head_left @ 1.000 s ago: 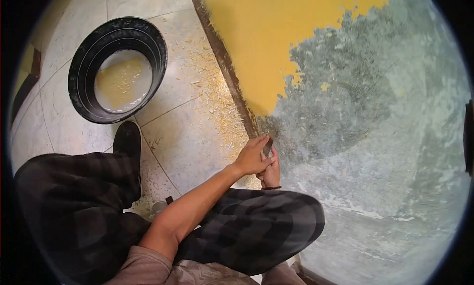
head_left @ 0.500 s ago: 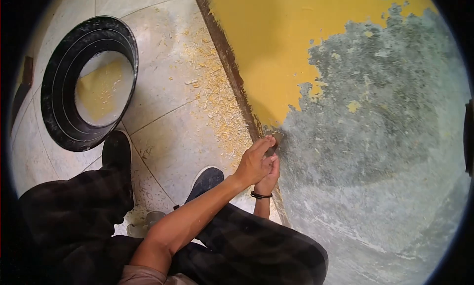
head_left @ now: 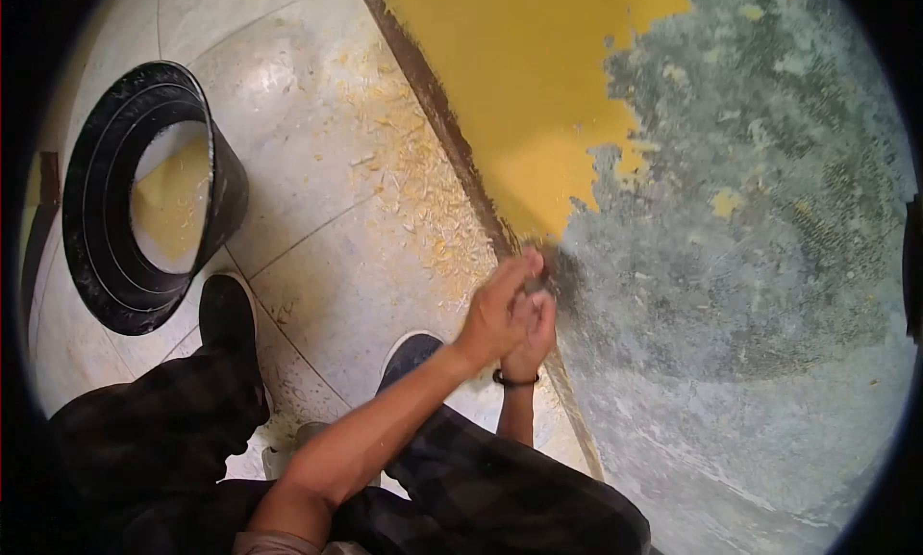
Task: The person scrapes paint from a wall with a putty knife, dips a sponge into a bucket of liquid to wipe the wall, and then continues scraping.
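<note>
Low on the wall [head_left: 673, 266], close to its bottom edge, both my hands are together on a scraper [head_left: 552, 264], whose blade is smeared by motion. My left hand [head_left: 492, 315] is closed, with its fingers reaching up over the tool. Just below and to the right, my right hand [head_left: 531, 347], with a dark band at the wrist, is curled around what I take to be the handle, mostly hidden. Yellow paint [head_left: 519, 103] covers the upper left of the wall. Rough grey surface shows to the right of the hands.
A black bucket [head_left: 82, 257] with whitish and yellow contents stands on the tiled floor at left. Yellow paint flakes [head_left: 423, 199] lie along the brown strip [head_left: 428, 84] at the wall's foot. My shoes and dark-trousered legs are below.
The view has shifted slightly, and the bucket appears lower and more to the left. Both hands remain together at the scraper, which is now more blurred.
</note>
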